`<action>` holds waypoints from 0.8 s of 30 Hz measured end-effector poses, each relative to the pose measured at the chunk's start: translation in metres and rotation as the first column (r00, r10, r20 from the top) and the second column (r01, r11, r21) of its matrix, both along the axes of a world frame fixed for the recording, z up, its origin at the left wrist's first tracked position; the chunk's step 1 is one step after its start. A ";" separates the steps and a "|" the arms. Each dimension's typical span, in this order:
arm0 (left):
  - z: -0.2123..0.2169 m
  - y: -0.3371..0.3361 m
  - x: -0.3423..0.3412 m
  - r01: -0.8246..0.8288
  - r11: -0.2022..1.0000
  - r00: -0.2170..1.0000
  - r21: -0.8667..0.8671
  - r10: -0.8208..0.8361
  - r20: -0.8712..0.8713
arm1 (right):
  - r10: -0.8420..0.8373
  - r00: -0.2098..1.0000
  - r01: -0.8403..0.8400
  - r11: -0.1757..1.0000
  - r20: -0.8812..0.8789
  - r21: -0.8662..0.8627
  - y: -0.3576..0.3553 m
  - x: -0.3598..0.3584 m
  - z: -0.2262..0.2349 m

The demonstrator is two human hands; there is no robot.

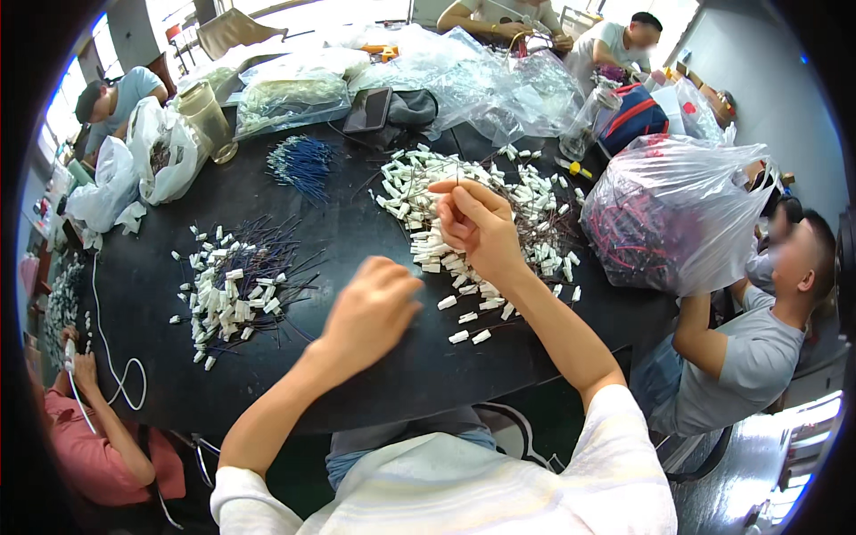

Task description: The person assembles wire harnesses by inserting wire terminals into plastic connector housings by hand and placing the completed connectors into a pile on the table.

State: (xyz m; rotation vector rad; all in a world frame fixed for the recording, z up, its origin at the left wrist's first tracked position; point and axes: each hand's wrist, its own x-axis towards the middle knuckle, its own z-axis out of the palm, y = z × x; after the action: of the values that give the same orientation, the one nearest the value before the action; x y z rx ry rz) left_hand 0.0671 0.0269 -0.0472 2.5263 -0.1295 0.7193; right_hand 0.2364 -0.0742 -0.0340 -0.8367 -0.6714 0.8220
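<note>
My right hand (479, 230) is raised over a large heap of white plastic connectors on thin dark wires (419, 183). Its thumb and forefinger are pinched together. Whatever they hold is too small to name, though a thin dark line shows by the fingertips. Lower and to the left, my left hand (373, 305) hovers above the bare black table (357, 374). Its fingers look curled but are smeared by motion, so I cannot see what is in them. A smaller pile of white connectors with dark wires (234, 290) lies left of it.
A bundle of blue wires (303, 165) lies farther back. Clear plastic bags (294, 94), a phone (368, 110) and a plastic jug (207, 120) line the far side. A big bag of red and dark wires (664, 214) stands right. Several people sit around the table.
</note>
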 end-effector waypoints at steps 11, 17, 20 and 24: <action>-0.036 0.006 0.001 -0.153 0.934 0.987 -0.324 0.126 -0.104 | 0.077 0.948 0.017 0.958 0.310 -0.288 -0.016 -0.038 -0.002; -0.037 0.021 -0.012 -0.270 0.862 0.961 -0.429 0.272 -0.059 | 0.111 0.790 0.196 0.886 0.603 -0.421 -0.011 -0.042 -0.038; -0.039 0.022 -0.012 -0.269 0.867 0.960 -0.420 0.278 -0.042 | 0.091 0.808 0.206 0.882 0.582 -0.424 -0.010 -0.041 -0.042; -0.039 0.023 -0.014 -0.241 0.881 0.967 -0.407 0.253 -0.025 | 0.062 0.807 0.239 0.875 0.588 -0.420 -0.008 -0.043 -0.045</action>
State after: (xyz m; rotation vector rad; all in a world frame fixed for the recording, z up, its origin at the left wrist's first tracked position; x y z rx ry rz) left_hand 0.0534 0.0497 -0.0862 2.1480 0.3118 0.7881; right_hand 0.1936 -0.0822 -0.0786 -1.6095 -0.9800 0.6377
